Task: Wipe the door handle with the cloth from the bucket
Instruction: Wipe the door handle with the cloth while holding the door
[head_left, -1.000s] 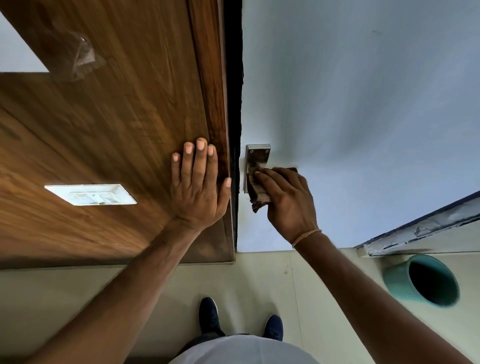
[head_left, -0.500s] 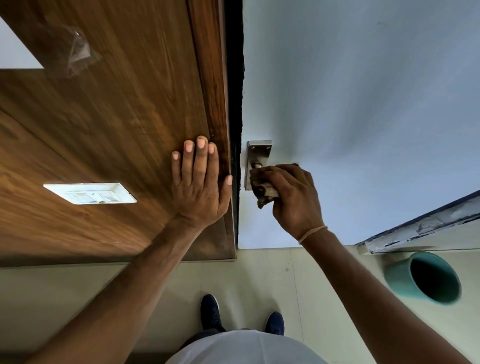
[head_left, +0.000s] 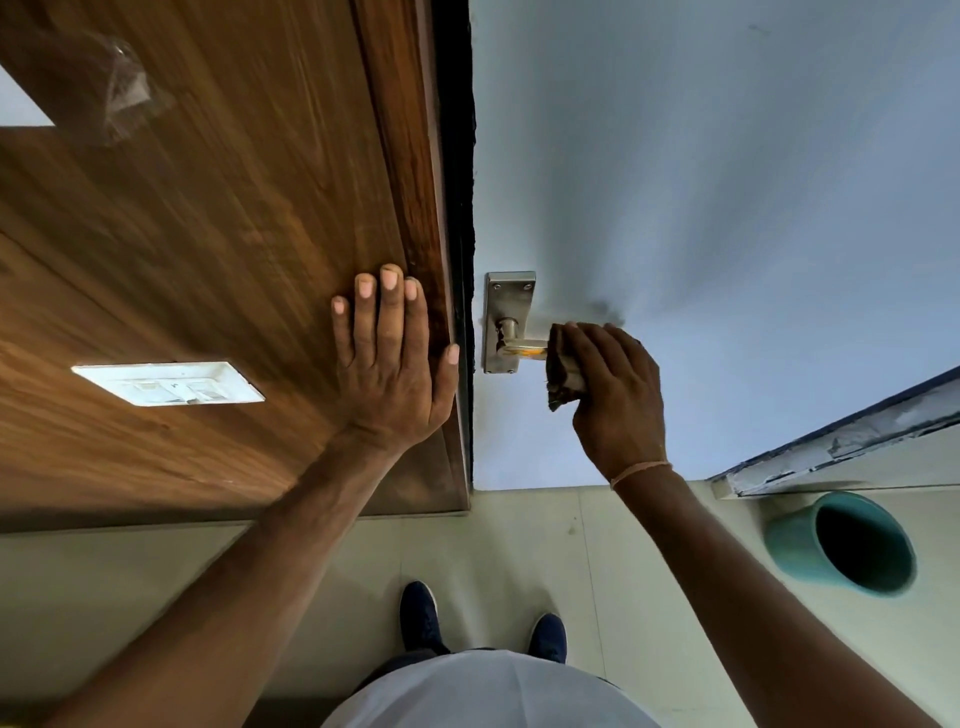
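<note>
Clearly you are in the middle of the wipe: your right hand is curled tight around the dark cloth, pinching it over the outer end of the door handle. The cloth covers only that far tip of the lever; the neck by the spindle and the steel backplate show bare and shiny, with a warm glint on the lever. By the look of it, the fetching from the bucket is done and the rubbing is under way, but nothing here tells whether the neck and plate have had their pass, so count them as possibly left.

Your left hand lies flat on the wooden panel left of the door, fingers pressed together and thumb spread toward the dark gap at the door edge, holding nothing.

The pale door carries a faint dark smudge just above your right hand. A white switch plate sits on the wood, well left of your left hand. Down on the pale tiled floor, the teal bucket stands at the near right beside a scuffed ledge, well apart from the handle.
</note>
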